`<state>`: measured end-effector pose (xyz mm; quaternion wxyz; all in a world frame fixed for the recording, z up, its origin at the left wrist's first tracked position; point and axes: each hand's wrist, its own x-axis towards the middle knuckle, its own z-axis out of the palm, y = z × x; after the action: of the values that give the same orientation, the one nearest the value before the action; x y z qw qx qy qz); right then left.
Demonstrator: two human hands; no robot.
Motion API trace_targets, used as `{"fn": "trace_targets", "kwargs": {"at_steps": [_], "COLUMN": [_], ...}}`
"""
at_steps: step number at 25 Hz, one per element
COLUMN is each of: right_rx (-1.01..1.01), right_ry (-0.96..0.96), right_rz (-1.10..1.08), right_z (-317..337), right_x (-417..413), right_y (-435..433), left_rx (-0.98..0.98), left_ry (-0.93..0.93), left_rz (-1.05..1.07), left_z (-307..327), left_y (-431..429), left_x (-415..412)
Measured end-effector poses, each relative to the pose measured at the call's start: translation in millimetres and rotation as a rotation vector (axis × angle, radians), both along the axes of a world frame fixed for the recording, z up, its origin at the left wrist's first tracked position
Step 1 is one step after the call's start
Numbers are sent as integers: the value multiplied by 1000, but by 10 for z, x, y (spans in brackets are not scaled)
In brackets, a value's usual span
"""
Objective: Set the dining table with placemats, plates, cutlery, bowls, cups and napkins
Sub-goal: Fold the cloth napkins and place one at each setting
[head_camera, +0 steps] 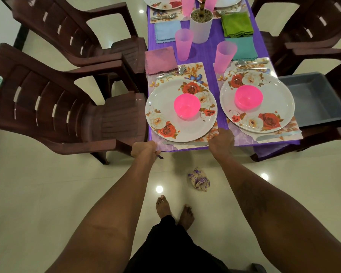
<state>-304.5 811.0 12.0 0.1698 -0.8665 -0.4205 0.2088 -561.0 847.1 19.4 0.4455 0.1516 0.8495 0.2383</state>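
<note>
Chairs (pixel 67 107) crowd both sides of the surface (pixel 221 115); its near end is open. The bare strip between the near plates (pixel 165 99) ends at cups (pixel 184 44) and a plant pot (pixel 200 30).

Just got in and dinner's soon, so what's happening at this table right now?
A person stands at the table's near end. Their left hand pinches the near corner of the purple tablecloth. Their right hand is at the near edge of the left placemat; its grip is hidden. That place already has a floral plate, pink bowl, cup, napkin and cutlery. The place beside it looks the same.
</note>
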Motion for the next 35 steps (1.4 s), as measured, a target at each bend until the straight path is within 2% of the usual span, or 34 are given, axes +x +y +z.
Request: {"fn": "trace_targets", "kwargs": {"at_steps": [8,13,28,35], "right_rx": [-79,-10,7,33], "right_ry": [-95,9,43,47], "right_rz": [97,2,7,4], "right_z": [76,126,139,148], "right_x": [-29,-16,-20,-23], "right_y": [-36,-73,-82,-119], "left_rx": [12,46,0,51], "left_ry": [185,233,275,407], "left_rz": [-115,-178,-205,-375], "left_z": [32,31,72,138], "left_y": [-4,38,31,-14], "left_x": [-31,-2,-19,19]}}
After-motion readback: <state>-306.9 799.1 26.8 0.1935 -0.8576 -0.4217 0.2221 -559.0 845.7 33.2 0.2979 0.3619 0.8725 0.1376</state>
